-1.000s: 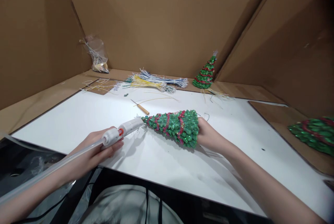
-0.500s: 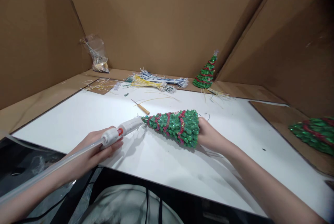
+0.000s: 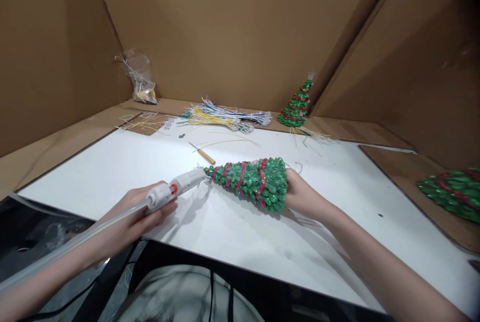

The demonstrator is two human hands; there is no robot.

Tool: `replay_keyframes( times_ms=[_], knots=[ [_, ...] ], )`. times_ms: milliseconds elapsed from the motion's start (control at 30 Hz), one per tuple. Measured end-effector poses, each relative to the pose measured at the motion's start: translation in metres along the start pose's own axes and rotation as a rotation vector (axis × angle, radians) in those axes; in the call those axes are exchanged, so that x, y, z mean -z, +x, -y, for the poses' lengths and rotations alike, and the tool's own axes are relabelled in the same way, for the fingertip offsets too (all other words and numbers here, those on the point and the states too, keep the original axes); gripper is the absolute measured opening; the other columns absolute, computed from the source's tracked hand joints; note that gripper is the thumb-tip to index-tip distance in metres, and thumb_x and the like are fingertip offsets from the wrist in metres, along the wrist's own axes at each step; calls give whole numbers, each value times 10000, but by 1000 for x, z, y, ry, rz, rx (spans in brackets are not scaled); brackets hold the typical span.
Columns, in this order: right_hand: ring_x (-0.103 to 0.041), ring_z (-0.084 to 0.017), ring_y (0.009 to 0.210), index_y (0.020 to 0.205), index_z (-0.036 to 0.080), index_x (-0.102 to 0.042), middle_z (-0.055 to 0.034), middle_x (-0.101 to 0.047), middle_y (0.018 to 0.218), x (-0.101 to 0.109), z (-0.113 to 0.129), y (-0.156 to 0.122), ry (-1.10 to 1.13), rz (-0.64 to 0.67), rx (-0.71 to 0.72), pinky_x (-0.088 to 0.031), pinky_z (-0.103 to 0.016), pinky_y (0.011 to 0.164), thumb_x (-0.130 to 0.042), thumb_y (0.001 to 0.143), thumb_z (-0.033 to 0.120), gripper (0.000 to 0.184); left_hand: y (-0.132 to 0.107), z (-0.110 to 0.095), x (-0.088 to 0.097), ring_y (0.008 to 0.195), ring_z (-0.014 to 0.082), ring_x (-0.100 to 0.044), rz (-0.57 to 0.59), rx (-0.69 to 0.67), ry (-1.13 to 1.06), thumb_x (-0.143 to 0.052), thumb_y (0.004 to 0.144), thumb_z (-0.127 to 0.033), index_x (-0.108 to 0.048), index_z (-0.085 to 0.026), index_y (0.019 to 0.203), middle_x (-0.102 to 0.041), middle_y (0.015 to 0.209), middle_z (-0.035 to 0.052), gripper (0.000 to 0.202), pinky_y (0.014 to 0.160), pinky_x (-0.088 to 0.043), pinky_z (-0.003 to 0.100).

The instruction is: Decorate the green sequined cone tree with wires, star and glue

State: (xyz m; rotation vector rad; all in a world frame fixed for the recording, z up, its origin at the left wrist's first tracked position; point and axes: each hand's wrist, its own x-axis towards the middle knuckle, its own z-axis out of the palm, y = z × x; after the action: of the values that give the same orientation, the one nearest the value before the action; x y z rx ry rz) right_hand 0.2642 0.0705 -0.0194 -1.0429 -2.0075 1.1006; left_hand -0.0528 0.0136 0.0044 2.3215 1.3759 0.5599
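Note:
A white glue gun (image 3: 182, 185) with an orange-red part lies in my left hand (image 3: 140, 212), fingers wrapped round it. From its back end a long translucent glue stick or tube (image 3: 93, 232) runs over my forearm. The gun's nozzle end is at the tip of a glittery green Christmas tree figurine (image 3: 247, 182) with red garlands, held on its side above the table. I cannot tell whether they touch. My right hand (image 3: 302, 192) grips the tree at its base, its fingers hidden behind it. A small clear star (image 3: 198, 166) shows by the tip, partly behind the gun.
On the white tabletop (image 3: 150, 162) lies a wooden-handled awl (image 3: 206, 156). Bundles of yellow and white-blue wires (image 3: 225, 118) lie at the back, near an upright tree (image 3: 296, 104) with a star. Another tree (image 3: 450, 192) lies at right. A plastic bag (image 3: 140, 79) leans against the cardboard wall (image 3: 240, 32).
Hardly anything differs; both hands, the glue gun and the tree keep their places. The whole view has shifted very slightly.

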Motion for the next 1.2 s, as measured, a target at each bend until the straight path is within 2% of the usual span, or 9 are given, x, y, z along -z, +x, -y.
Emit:
replay_keyframes(
  times_ms=[167, 333, 633, 733, 833, 967, 1067, 1200],
  knots=[
    [-646, -202, 778, 774, 160, -704, -4, -706, 831, 0, -2, -1, 20, 5, -4, -509, -241, 655, -599, 633, 47, 209, 0, 4, -1, 603, 146, -542, 5, 9, 12, -413, 899, -466, -616, -188, 743, -587, 667, 9, 379, 575, -446, 206],
    [-637, -216, 861, 827, 165, -718, -10, -712, 923, 0, -5, 0, -23, -19, 24, -510, -249, 714, -588, 630, 37, 268, -3, 4, -3, 652, 159, -558, -22, 2, -7, -389, 893, -518, -650, -195, 779, -614, 710, 28, 431, 576, -451, 200],
    [-648, -220, 812, 805, 159, -711, -14, -718, 884, 0, -4, 0, -36, -17, 15, -519, -272, 692, -537, 633, 38, 273, -4, -3, 1, 612, 135, -540, -31, 89, -6, -366, 892, -510, -603, -183, 705, -593, 684, 8, 445, 561, -444, 187],
    [-642, -217, 839, 784, 161, -698, -14, -713, 909, 0, -2, 0, -27, -23, 22, -515, -266, 713, -553, 634, 45, 239, -1, 2, 0, 603, 129, -538, -9, 87, 11, -396, 895, -459, -567, -181, 686, -562, 647, -4, 388, 567, -442, 183],
    [-637, -198, 800, 709, 165, -677, -3, -708, 853, 0, -3, 0, -17, -11, 21, -505, -248, 697, -549, 613, 22, 214, 2, 4, 0, 594, 125, -536, -3, 62, 16, -412, 896, -425, -555, -178, 678, -558, 650, -4, 359, 572, -441, 184],
    [-632, -187, 750, 667, 169, -658, 9, -684, 766, 0, -5, 0, -10, -7, 14, -499, -242, 666, -527, 607, 12, 213, 2, -3, 3, 627, 141, -552, 13, 56, -4, -392, 895, -457, -587, -181, 706, -581, 685, 7, 387, 582, -453, 194],
    [-633, -198, 772, 676, 169, -660, 3, -691, 793, 0, -4, 0, -17, -9, 15, -503, -255, 684, -528, 606, 12, 217, -2, -7, 4, 627, 148, -557, -20, 67, -23, -398, 887, -502, -623, -184, 732, -598, 696, 11, 419, 578, -460, 205],
    [-636, -216, 826, 722, 169, -679, -7, -710, 887, 0, 0, 0, -22, -17, 16, -509, -272, 717, -547, 615, 22, 224, -13, 8, 3, 662, 181, -589, -42, 67, -18, -432, 870, -546, -683, -202, 842, -644, 728, 25, 427, 604, -487, 239]
  ],
)
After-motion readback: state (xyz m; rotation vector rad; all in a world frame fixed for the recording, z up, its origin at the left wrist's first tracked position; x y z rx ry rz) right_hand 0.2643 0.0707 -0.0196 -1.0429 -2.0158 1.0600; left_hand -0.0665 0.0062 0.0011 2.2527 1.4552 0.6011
